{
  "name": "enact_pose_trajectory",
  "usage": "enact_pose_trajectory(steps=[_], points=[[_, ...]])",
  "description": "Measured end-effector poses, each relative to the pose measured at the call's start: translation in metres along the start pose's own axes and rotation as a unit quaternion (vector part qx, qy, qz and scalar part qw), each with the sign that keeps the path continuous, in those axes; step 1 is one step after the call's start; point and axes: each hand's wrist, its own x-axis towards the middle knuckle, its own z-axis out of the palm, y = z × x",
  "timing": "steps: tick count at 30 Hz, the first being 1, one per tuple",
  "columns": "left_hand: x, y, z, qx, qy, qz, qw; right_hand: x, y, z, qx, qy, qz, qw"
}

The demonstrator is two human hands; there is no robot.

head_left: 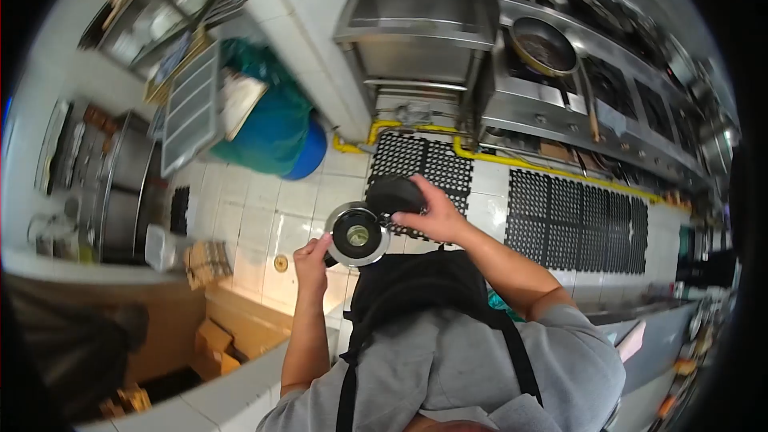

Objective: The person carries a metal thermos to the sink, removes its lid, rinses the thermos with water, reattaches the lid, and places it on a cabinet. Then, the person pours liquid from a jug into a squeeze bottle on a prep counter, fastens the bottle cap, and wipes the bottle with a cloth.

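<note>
Left hand (312,262) is closed at the left side of a round, metal-rimmed container (379,254), held at the centre of the frame with its mouth facing the camera; pale contents (358,236) are visible inside. Right hand (432,212) grips a black round lid (392,196) by its right edge, fingers and thumb spread around it. The lid sits just up and right of the container's rim; whether the two touch cannot be determined. Tile floor (268,212) shows left of the hands, extending up to a blue bin (308,152) at upper left, beside which a grey tray (192,108) leans. Perforated black mats (576,220) lie above and right of the hands, bordered by a yellow pipe (560,170). Further up, the front edges of a steel sink (412,34) and stove (544,116) bound the floor, well apart from both hands. A wooden handle (594,124) overhangs the stove's edge.
</note>
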Motion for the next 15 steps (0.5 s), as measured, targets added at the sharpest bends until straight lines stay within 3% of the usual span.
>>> enact_pose_trajectory(steps=[3, 6, 7, 11, 15], points=[[0.058, 0.018, 0.021, -0.003, -0.033, -0.032, 0.999, 0.012, 0.018, -0.067, 0.141, 0.119, 0.015, 0.983], [0.128, 0.034, 0.047, -0.040, -0.073, -0.046, 0.995, 0.008, 0.030, -0.114, 0.366, 0.197, 0.034, 0.909], [0.148, 0.045, 0.056, -0.040, -0.102, -0.043, 0.993, 0.002, 0.039, -0.128, 0.392, 0.213, 0.063, 0.893], [0.250, 0.077, 0.104, -0.065, -0.148, -0.026, 0.987, -0.018, 0.059, -0.167, 0.511, 0.296, 0.009, 0.807], [0.317, 0.142, 0.182, -0.052, -0.171, -0.033, 0.983, -0.030, 0.043, -0.201, 0.477, 0.445, -0.012, 0.758]])
